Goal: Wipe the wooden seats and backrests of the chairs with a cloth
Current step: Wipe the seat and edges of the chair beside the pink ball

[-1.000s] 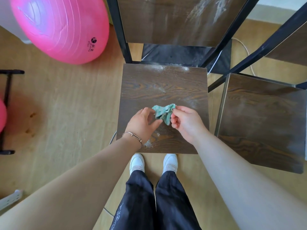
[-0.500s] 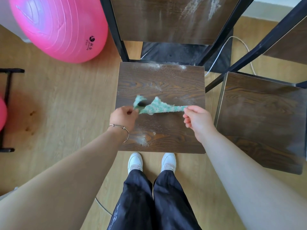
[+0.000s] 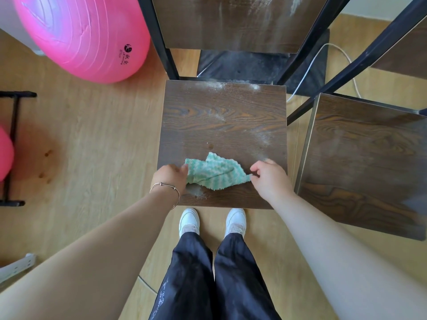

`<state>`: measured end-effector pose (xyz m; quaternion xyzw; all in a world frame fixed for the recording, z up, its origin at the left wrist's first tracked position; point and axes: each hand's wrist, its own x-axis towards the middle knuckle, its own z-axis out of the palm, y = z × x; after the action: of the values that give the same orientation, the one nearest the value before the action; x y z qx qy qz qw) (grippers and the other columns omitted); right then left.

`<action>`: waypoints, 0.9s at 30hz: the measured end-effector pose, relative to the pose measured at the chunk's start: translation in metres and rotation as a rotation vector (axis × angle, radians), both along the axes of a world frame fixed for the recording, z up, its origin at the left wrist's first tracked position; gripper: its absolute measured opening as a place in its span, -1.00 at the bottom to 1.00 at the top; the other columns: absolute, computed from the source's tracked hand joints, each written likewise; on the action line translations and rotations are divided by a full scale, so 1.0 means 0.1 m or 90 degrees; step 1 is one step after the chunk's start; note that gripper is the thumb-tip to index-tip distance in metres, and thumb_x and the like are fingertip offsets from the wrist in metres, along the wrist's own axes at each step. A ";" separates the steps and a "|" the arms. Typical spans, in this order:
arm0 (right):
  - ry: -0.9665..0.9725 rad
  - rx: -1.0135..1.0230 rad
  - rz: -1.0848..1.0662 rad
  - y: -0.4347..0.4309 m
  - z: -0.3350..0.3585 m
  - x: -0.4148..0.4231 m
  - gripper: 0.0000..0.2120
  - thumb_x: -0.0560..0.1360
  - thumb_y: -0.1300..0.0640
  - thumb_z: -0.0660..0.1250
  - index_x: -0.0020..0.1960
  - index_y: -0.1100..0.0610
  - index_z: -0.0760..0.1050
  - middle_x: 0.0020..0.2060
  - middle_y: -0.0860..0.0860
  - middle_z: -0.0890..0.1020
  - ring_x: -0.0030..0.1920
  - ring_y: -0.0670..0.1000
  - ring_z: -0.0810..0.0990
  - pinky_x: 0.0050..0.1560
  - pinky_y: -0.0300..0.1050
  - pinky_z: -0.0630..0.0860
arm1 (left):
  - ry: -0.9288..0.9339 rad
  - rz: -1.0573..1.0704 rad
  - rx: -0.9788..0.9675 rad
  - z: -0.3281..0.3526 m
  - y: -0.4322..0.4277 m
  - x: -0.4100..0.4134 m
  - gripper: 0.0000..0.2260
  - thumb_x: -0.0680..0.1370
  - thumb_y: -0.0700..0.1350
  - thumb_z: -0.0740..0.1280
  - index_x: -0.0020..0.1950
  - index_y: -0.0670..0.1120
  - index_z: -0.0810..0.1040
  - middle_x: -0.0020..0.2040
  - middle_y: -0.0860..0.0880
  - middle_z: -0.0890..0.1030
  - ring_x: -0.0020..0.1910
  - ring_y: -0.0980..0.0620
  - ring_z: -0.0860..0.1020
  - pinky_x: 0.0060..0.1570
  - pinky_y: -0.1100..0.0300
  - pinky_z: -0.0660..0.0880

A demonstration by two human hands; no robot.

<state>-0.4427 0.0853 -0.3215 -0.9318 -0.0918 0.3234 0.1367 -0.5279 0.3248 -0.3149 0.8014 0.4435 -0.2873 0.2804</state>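
Note:
A green-and-white striped cloth (image 3: 215, 175) is spread over the front part of the dusty dark wooden seat (image 3: 224, 121) of the chair right in front of me. My left hand (image 3: 171, 177) pinches the cloth's left edge. My right hand (image 3: 269, 179) pinches its right corner. White dust streaks mark the seat's back edge, its right side and the backrest (image 3: 233, 21) above it. A second chair's wooden seat (image 3: 367, 158) stands to the right, its backrest (image 3: 406, 54) partly cut off by the frame edge.
A big pink exercise ball (image 3: 85, 35) sits on the floor left of the chair. A black metal stand (image 3: 12, 146) is at the far left. A white cable (image 3: 342, 65) runs behind the chairs. My white shoes (image 3: 212, 221) stand at the seat's front edge.
The cloth was bunched between my hands, then pulled open in the air. Now it lies lower, near the seat's front, with my hands apart at its two ends.

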 end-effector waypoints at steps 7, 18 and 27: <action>-0.021 0.119 0.233 0.74 -0.10 0.11 -0.71 0.59 0.20 0.23 0.27 -0.02 0.48 0.06 0.01 0.46 -0.12 0.12 0.51 -0.15 0.01 0.50 | -0.036 -0.224 0.043 -0.21 0.18 -0.21 -0.65 0.48 -0.24 0.25 0.23 0.02 0.44 0.16 -0.07 0.39 -0.02 -0.13 0.50 -0.02 0.01 0.51; -0.007 0.041 0.281 0.62 -0.20 0.06 -0.77 0.52 0.23 0.22 -0.25 -0.02 0.34 -0.07 -0.04 0.38 -0.22 0.08 0.48 -0.18 0.05 0.52 | -0.048 -0.451 0.068 -0.38 0.23 -0.40 -0.75 0.54 -0.07 0.27 0.22 0.07 0.49 0.17 -0.03 0.44 0.17 -0.11 0.41 0.09 0.03 0.44; 0.086 0.126 0.001 0.11 0.07 0.28 -0.90 0.49 0.23 0.28 -0.18 0.09 0.50 -0.29 -0.05 0.66 -0.31 -0.14 0.66 -0.12 0.00 0.65 | -0.170 -0.328 0.024 -0.17 0.28 -0.17 -0.83 0.53 -0.02 0.34 0.05 -0.05 0.62 0.00 -0.08 0.56 0.02 -0.12 0.52 -0.11 0.14 0.38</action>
<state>-0.4147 0.0966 -0.3150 -0.8897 -0.1149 0.3748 0.2339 -0.5452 0.3527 -0.3320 0.9235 0.1898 -0.2322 0.2391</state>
